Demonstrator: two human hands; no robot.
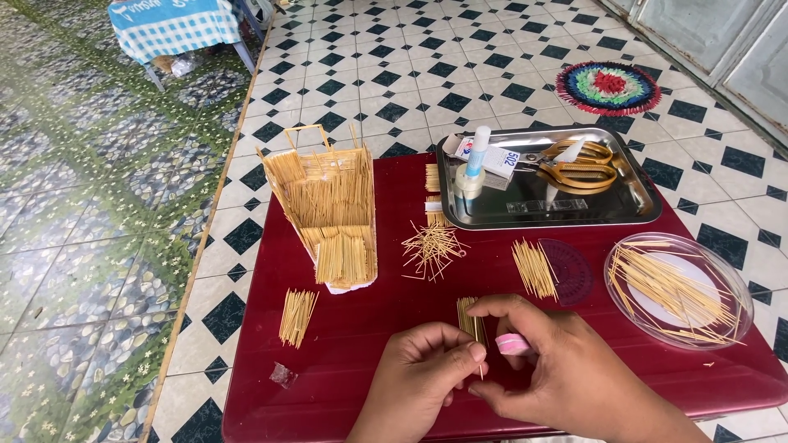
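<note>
Desk: a low desk (369, 344) with a glossy dark red top that shows faint reflections; it stands on a floor of white tiles with black diamonds.
Left hand: the left hand (423, 373) lies low at the near edge, knuckles up, its thumb and forefinger pinched narrow on a single thin wooden stick (481, 371) that points down towards the desk.
Right hand: the right hand (550, 361) is curled beside the left, fingertips almost touching it; its fingers are closed round a small pink piece (514, 344), and the forefinger arches over a flat panel of sticks (470, 318).
Panel of sticks: pale, straight sticks set side by side into a small flat strip, lying on the desk just beyond both hands.
Stick house: a tall, open-fronted model (328, 213) of the same straw-coloured sticks, upright at the far left of the desk.
Loose sticks: a tidy bundle (296, 316) at the left, a tangled heap (431, 248) in the middle, another bundle (533, 267) beside a translucent purple protractor (569, 271).
Dish: a clear oval plastic dish (743, 308) on the right, holding long sticks.
Tray: a shiny rectangular steel tray (640, 209) at the far edge, holding a glue bottle (474, 164) and gold-handled scissors (579, 168).
</note>
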